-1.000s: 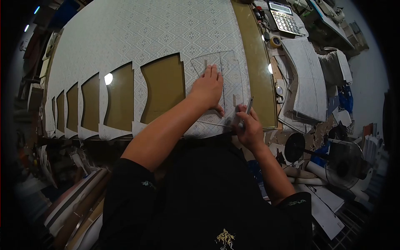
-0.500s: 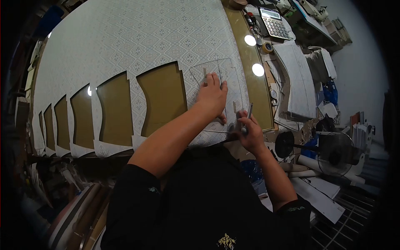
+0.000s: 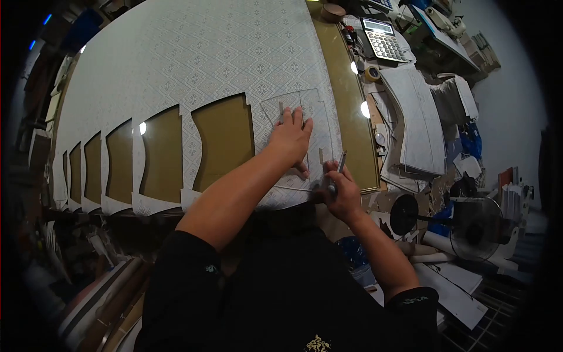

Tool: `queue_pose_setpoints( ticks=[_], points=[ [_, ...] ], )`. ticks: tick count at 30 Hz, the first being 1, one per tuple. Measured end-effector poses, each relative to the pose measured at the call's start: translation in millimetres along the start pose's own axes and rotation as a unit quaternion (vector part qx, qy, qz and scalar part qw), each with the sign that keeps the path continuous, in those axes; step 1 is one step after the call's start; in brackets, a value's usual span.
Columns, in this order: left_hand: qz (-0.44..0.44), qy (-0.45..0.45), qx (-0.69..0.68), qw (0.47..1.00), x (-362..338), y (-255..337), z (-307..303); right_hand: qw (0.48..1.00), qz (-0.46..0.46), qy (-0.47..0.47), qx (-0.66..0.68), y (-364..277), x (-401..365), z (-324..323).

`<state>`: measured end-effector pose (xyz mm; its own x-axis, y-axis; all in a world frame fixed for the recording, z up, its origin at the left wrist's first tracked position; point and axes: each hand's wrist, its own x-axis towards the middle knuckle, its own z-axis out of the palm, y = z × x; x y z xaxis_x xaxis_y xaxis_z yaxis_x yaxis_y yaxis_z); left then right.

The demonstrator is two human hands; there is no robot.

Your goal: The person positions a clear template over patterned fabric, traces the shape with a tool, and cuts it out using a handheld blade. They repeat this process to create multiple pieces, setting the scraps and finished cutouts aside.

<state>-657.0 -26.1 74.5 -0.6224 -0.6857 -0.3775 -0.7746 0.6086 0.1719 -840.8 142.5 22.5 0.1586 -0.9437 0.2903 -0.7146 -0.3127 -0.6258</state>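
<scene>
My left hand [image 3: 291,141] lies spread on a clear template [image 3: 312,117], pressing it flat against pale patterned fabric [image 3: 234,58]. Thin dark lines and small tan strips show on the template. At its lower right corner, near the fabric's front edge, my right hand [image 3: 345,193] is closed around a slim grey pen-like tool [image 3: 342,159]. The tool's lower end is hidden by my fingers. Left of the template, a row of several curved openings is cut in the fabric, baring the olive tabletop [image 3: 223,141].
Right of the fabric runs the table's glossy olive edge [image 3: 352,135]. Beyond it are a calculator [image 3: 383,40], a tape roll [image 3: 372,73] and stacked cut fabric pieces [image 3: 416,117]. A fan [image 3: 475,227] stands at the lower right. Rolls of material [image 3: 97,299] lean below left.
The view has shifted slightly. My left hand stays spread on the template. My right hand still grips the tool near the template's lower right corner, the tool leaning a little differently.
</scene>
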Motion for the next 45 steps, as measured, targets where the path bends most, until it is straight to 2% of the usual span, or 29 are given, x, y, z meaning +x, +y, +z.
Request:
queue_pose_setpoints(
  ticks=[2, 5, 9, 11, 15, 17, 18, 22, 24, 25, 27, 28, 30, 34, 36, 40, 43, 45],
  points=[
    [-0.016, -0.02, 0.019, 0.999, 3.6, 3.1, -3.0, 0.999, -0.021, 0.03, 0.004, 7.2, -1.9, 2.2],
    [-0.038, -0.061, 0.042, 0.997, 4.2, 11.0, -10.6, 0.998, -0.019, 0.021, 0.058, 24.0, -10.5, -3.4],
    [-0.047, -0.076, 0.058, 0.994, 6.6, 14.6, -12.1, 0.989, -0.056, 0.034, 0.129, 24.3, -24.3, -40.7],
    [-0.053, -0.083, 0.059, 0.993, 6.0, 16.5, -12.5, 0.992, 0.004, -0.004, 0.129, 19.3, -33.5, -61.5],
    [-0.062, -0.089, 0.066, 0.992, 9.5, 17.2, -11.5, 0.988, 0.034, -0.031, 0.147, 18.3, -39.5, -74.8],
    [-0.058, -0.086, 0.057, 0.993, 8.1, 16.8, -8.7, 0.98, 0.041, 0.019, 0.194, 19.9, -41.1, -68.9],
    [-0.057, -0.071, 0.054, 0.994, 7.7, 15.4, -10.0, 0.965, 0.114, 0.028, 0.236, 16.9, -44.9, -64.5],
    [-0.055, -0.077, 0.047, 0.994, 5.5, 16.0, -13.8, 0.963, 0.146, -0.014, 0.225, 24.5, -40.9, -62.2],
    [-0.057, -0.076, 0.047, 0.994, 5.1, 16.3, -14.1, 0.963, 0.166, -0.094, 0.191, 19.7, -29.9, -71.2],
    [-0.058, -0.076, 0.054, 0.994, 5.3, 16.3, -13.8, 0.963, 0.168, -0.1, 0.188, 16.5, -23.9, -76.1],
    [-0.057, -0.071, 0.052, 0.995, 5.8, 15.2, -12.8, 0.984, 0.074, -0.103, 0.128, 10.2, -11.2, -84.8],
    [-0.055, -0.066, 0.057, 0.995, 5.5, 15.0, -11.3, 0.983, 0.077, -0.109, 0.128, 8.6, -5.8, -86.8],
    [-0.055, -0.065, 0.062, 0.994, 5.8, 15.5, -9.4, 0.966, 0.132, -0.173, 0.138, 8.0, 5.3, -90.1],
    [-0.056, -0.059, 0.063, 0.995, 3.7, 15.0, -10.3, 0.96, 0.114, -0.222, 0.13, 4.6, 20.7, -94.7],
    [-0.058, -0.062, 0.062, 0.994, 4.7, 15.4, -10.4, 0.942, 0.134, -0.282, 0.122, 2.4, 27.4, -96.1],
    [-0.063, -0.063, 0.063, 0.994, 4.2, 15.6, -10.3, 0.947, 0.097, -0.291, 0.097, 2.4, 32.3, -94.2],
    [-0.059, -0.058, 0.065, 0.994, 3.9, 15.4, -9.7, 0.946, 0.089, -0.269, 0.155, 7.1, 32.9, -91.2],
    [-0.059, -0.059, 0.066, 0.994, 4.7, 15.1, -9.0, 0.945, 0.086, -0.298, 0.106, 3.8, 37.9, -94.2]
  ],
)
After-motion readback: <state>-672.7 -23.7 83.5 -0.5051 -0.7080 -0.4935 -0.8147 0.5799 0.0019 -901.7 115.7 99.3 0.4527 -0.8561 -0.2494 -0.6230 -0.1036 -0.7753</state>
